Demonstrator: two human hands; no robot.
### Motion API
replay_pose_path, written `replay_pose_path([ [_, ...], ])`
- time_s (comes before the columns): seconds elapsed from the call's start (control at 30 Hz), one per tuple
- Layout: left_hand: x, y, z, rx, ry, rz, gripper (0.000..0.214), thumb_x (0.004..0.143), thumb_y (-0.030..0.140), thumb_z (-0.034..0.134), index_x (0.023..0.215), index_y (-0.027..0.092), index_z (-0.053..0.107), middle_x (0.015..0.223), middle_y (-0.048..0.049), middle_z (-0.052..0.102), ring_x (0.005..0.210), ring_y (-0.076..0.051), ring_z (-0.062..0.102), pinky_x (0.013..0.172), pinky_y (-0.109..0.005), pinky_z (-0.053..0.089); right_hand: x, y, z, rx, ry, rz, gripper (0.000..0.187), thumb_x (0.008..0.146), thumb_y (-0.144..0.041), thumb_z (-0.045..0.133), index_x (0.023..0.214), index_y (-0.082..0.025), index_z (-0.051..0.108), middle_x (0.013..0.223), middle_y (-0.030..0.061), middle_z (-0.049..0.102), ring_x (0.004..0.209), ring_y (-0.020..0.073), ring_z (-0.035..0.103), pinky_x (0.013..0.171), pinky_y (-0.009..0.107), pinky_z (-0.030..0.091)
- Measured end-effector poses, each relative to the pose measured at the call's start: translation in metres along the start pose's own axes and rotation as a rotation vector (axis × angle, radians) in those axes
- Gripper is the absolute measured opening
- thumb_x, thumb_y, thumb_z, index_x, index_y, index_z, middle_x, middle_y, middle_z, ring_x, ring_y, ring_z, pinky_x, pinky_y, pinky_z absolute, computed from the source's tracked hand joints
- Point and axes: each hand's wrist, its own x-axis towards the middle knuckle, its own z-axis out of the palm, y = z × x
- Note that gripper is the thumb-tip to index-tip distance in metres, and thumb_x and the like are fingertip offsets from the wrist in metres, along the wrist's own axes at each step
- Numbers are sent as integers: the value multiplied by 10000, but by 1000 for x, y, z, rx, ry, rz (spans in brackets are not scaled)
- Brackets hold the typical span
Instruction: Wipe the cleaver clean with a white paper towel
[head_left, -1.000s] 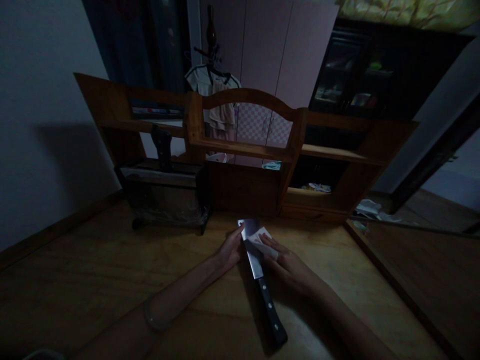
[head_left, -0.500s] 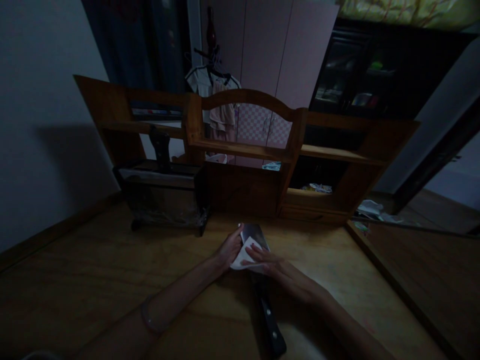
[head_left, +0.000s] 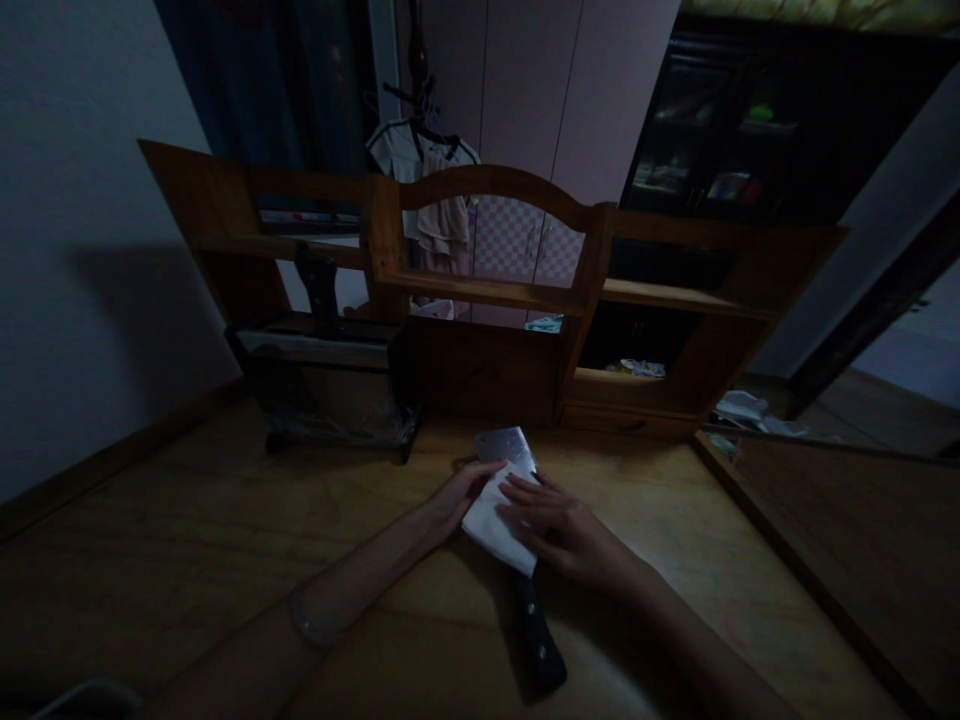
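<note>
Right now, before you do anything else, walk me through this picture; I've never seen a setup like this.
There is no machine here, just a person's two bare hands, seen by a camera worn on the head and looking forward and down. The left hand holds a broad-bladed knife at the blade's left side. The right hand lies over a white cloth or tissue covering part of the blade. The black handle points back toward the person. On the wooden table, farther off to the left, stands a dark-framed holder; a wooden shelf unit stands behind.
</note>
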Motion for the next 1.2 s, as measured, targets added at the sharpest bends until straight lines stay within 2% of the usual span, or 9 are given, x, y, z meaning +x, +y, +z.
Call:
replay_pose_path([
  [0.13, 0, -1, 0, 4, 1, 29, 250, 900, 261, 582, 990, 53, 687, 863, -148, 740, 679, -228, 701, 685, -306, 536, 0, 1, 0, -6, 15, 1, 389, 973, -316, 536, 1361, -327, 562, 1511, 15, 444, 1433, 216, 354, 1221, 511, 198],
  [0.27, 4, -3, 0, -70, -60, 119, 279, 940, 272, 536, 1028, 51, 680, 956, -163, 735, 776, -226, 706, 759, -311, 544, -1, 1, -4, -37, 30, -8, 460, 918, -190, 570, 1360, -316, 561, 1487, 23, 481, 1405, 215, 405, 1222, 523, 185],
  [0.47, 8, -1, -2, -106, 27, 154, 259, 957, 248, 536, 1041, 48, 679, 922, -135, 739, 728, -198, 702, 710, -292, 563, -3, 9, -6, -117, 47, -2, 653, 832, -20, 518, 1426, -290, 483, 1507, 34, 458, 1423, 217, 375, 1217, 530, 189],
  [0.6, 6, 1, -2, -92, 36, 146, 269, 956, 258, 556, 1045, 35, 677, 909, -138, 740, 688, -188, 700, 653, -271, 564, -3, 11, -1, -150, 61, -4, 671, 862, -26, 494, 1475, -286, 415, 1536, 52, 412, 1446, 237, 330, 1212, 564, 163],
  [0.73, 6, 2, -1, -93, -8, 110, 279, 976, 252, 524, 1012, 25, 684, 879, -134, 745, 687, -181, 704, 693, -267, 572, -2, 11, 5, -164, 68, -4, 645, 907, -46, 459, 1500, -288, 375, 1538, 54, 405, 1450, 230, 321, 1218, 557, 152],
  [0.83, 6, 2, -2, -51, 8, 122, 282, 968, 271, 546, 994, 32, 692, 902, -143, 746, 715, -189, 710, 704, -271, 576, -3, 10, 7, -101, 75, 16, 621, 925, -48, 428, 1497, -287, 383, 1558, 54, 369, 1454, 223, 312, 1198, 503, 272],
  [0.9, 7, 1, -3, -24, 28, 149, 269, 952, 281, 575, 991, 44, 694, 917, -141, 745, 725, -193, 712, 687, -271, 576, -4, 8, 6, -30, 65, 25, 657, 904, -18, 425, 1497, -297, 380, 1579, 41, 328, 1462, 219, 291, 1188, 477, 306],
  [1.07, 7, 1, -5, -4, 40, 147, 303, 961, 309, 549, 1038, 47, 680, 940, -145, 742, 719, -197, 709, 645, -275, 571, -7, 3, 4, 139, 3, 60, 845, 807, 61, 438, 1533, -339, 274, 1596, 11, 293, 1474, 230, 257, 1198, 519, 253],
  [1.2, 6, 2, -3, -21, 41, 134, 317, 966, 314, 537, 1082, 48, 664, 932, -145, 740, 706, -196, 708, 646, -277, 565, -7, 5, 12, 208, 35, 98, 777, 845, 46, 409, 1508, -353, 332, 1576, 2, 342, 1475, 260, 243, 1177, 574, 255],
])
